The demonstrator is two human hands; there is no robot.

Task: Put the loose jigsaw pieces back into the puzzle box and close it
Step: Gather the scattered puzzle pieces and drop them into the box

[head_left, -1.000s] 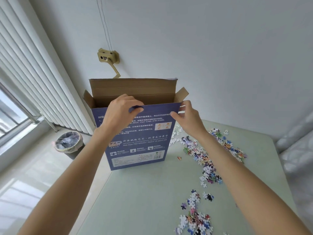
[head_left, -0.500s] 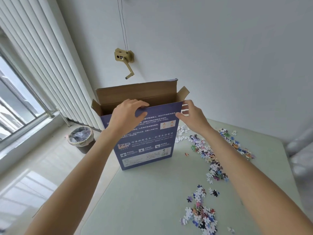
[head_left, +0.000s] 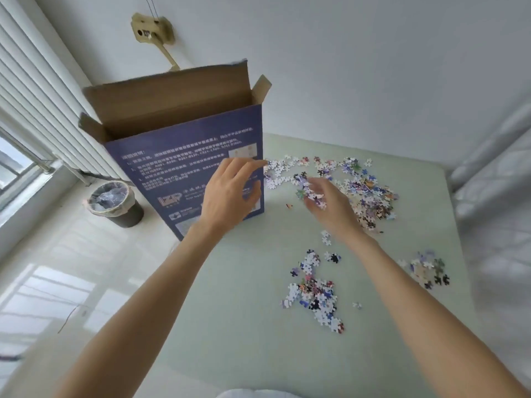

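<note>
Puzzle box (head_left: 184,156) standing upright, flaps open, at table (head_left: 235,326) far-left corner. Left hand (head_left: 230,193) hovering before it, fingers relaxed, holding nothing. Right hand (head_left: 330,205) curling fingers over jigsaw pieces (head_left: 365,191) near far edge; grip unclear.

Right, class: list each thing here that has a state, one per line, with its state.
Puzzle box: upright on the table, top flaps open.
Jigsaw pieces: loose in heaps on the table.
Left hand: open, in front of the box.
Right hand: fingers curled over pieces.
Bin: lined, uncovered.

head-worn view, looking down, table (head_left: 230,326) near
</note>
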